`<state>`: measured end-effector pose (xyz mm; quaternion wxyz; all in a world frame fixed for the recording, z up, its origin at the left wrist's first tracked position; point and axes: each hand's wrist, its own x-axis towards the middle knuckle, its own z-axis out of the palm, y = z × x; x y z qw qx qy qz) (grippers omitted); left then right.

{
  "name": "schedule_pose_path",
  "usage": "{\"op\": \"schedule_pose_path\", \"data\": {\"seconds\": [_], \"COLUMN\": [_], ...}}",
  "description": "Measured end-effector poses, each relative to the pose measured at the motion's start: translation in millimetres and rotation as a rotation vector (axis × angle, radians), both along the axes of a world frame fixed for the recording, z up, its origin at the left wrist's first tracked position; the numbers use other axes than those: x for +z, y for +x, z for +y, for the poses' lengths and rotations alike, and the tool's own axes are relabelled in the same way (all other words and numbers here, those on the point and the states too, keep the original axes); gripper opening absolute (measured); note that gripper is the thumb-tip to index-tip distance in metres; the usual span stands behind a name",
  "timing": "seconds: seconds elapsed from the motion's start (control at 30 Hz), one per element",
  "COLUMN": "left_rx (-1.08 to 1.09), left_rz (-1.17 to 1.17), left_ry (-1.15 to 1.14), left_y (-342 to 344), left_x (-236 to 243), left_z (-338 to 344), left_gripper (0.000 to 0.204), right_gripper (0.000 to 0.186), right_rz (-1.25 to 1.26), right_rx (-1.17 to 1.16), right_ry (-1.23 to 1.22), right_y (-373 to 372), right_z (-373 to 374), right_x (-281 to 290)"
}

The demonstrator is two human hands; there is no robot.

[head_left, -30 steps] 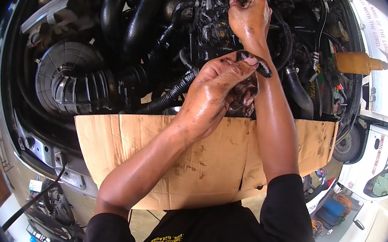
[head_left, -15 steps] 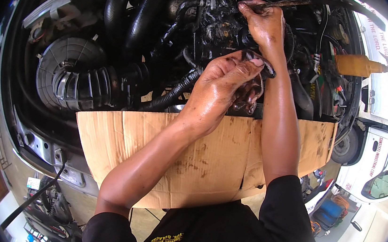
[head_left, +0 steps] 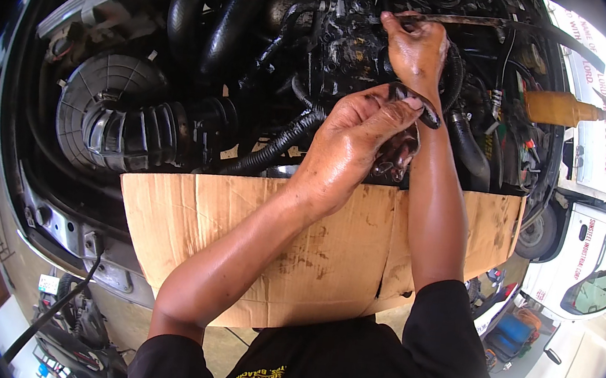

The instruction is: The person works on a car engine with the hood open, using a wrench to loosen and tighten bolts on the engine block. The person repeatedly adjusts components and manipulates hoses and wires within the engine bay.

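My left hand (head_left: 345, 138), oily and closed, grips a dark, glossy, oily object (head_left: 394, 162) that I cannot make out clearly; it sits just in front of my right forearm. Higher up, my right hand (head_left: 413, 53) is closed on a long, flat, dark strip (head_left: 505, 23) that runs off to the right. Both are over a black, grimy engine (head_left: 345, 38). A creased, stained cardboard sheet (head_left: 251, 257) lies along the front edge of the engine bay beneath my forearms.
A round black air housing (head_left: 86, 111) with ribbed duct and thick hoses (head_left: 228, 22) fill the left. At right stand an amber bottle (head_left: 548, 108) and a white vehicle (head_left: 568, 268). A parked motorcycle (head_left: 66, 334) is at lower left.
My right hand has shifted right and down from the top, and the long strip now extends across the upper right. My left hand has moved slightly right with the dark object.
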<state>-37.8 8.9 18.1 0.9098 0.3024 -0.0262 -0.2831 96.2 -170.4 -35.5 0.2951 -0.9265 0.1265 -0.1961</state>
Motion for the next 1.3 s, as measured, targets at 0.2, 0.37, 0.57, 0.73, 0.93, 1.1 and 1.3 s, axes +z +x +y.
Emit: {"op": "schedule_pose_path", "data": {"seconds": [0.2,0.37,0.57,0.73,0.93,1.1,1.3], "left_rx": [0.006,0.011,0.036,0.043,0.055,0.051,0.085], "left_rz": [0.026,0.024,0.017,0.033,0.058,0.042,0.051], "left_ry": [-0.03,-0.038,-0.064,0.023,0.002,0.016,0.064], "left_y": [0,1,1,-1,2,2,2], "left_x": [-4,-5,-4,-10,-10,-15,-11], "left_z": [2,1,1,0,5,0,2], "left_gripper": [0.02,0.018,0.019,0.016,0.02,0.022,0.024], "right_gripper": [0.032,0.037,0.033,0.036,0.034,0.035,0.035], "right_rz": [-0.012,-0.004,-0.096,-0.009,-0.017,-0.048,0.045], "right_rx": [-0.032,-0.058,-0.12,-0.088,-0.104,-0.072,-0.096], "right_ry": [-0.001,0.006,-0.12,-0.161,-0.028,-0.084,0.051], "right_y": [3,-1,4,0,0,3,1], "right_z": [11,11,0,16,8,17,12], "right_x": [-2,1,0,4,-2,-8,-2]}}
